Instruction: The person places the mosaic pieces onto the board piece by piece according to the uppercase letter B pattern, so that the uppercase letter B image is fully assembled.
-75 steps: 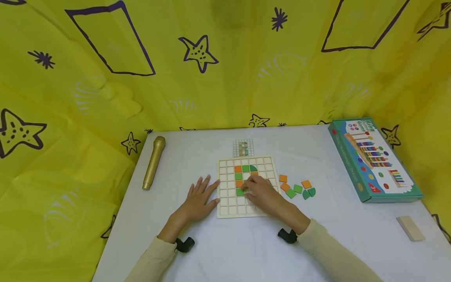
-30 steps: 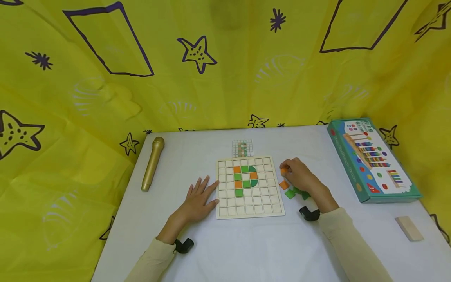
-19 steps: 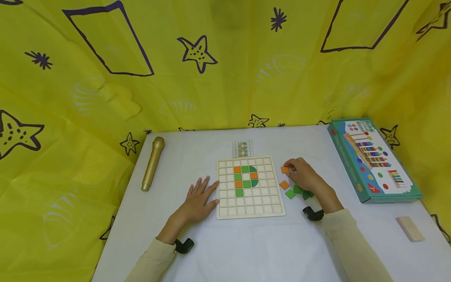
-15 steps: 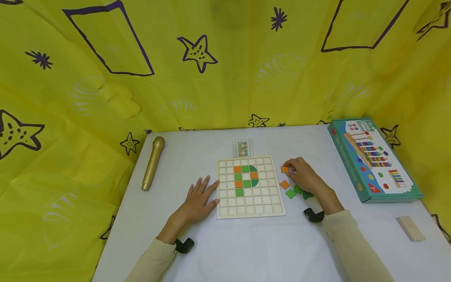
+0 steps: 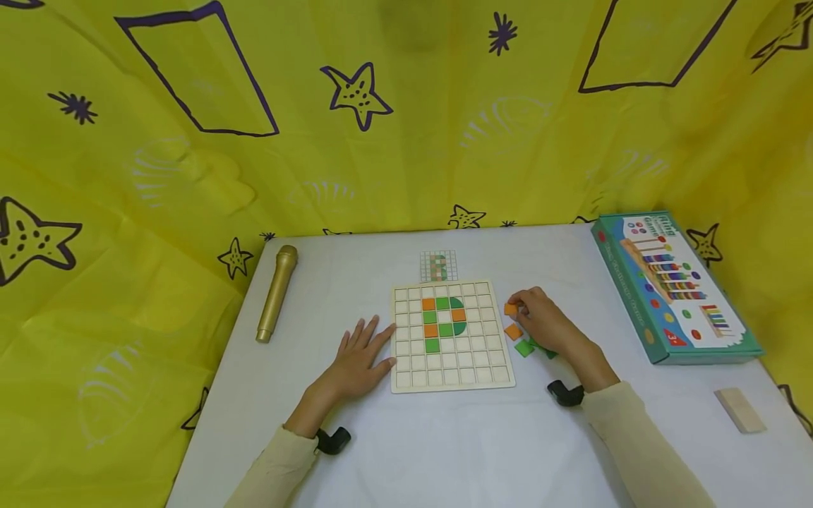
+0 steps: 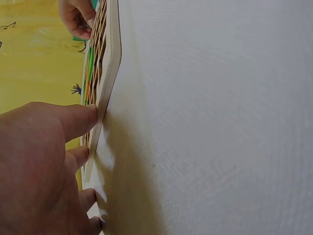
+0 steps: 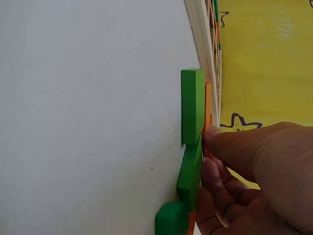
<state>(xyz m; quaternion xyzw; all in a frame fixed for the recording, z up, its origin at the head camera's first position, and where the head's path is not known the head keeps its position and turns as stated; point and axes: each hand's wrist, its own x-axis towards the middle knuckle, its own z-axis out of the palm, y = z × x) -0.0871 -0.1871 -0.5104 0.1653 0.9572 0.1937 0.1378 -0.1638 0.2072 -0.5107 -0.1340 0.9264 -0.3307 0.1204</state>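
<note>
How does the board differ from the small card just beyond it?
The board is larger than the card. The board bears separate tiles; the card's pattern looks printed. The board's P has one tile below its loop; the card's figure looks fuller there. Both show a grid with green and orange.

Head view: diffuse, moderately bright light spreads evenly over the tabletop point(image 5: 444, 451) and yellow curtain point(image 5: 406, 159); shadows are soft and pale. The printed star point(image 5: 787, 35) near the upper right corner appears stretched; small lettering on the box point(image 5: 679, 289) is indistinct. Left wrist view: dimmer and greyish, with a broad, soft-edged shadow beside the left hand point(image 6: 39, 161). Right wrist view: similarly subdued, faint shading beside the green tiles point(image 7: 193, 107).
</note>
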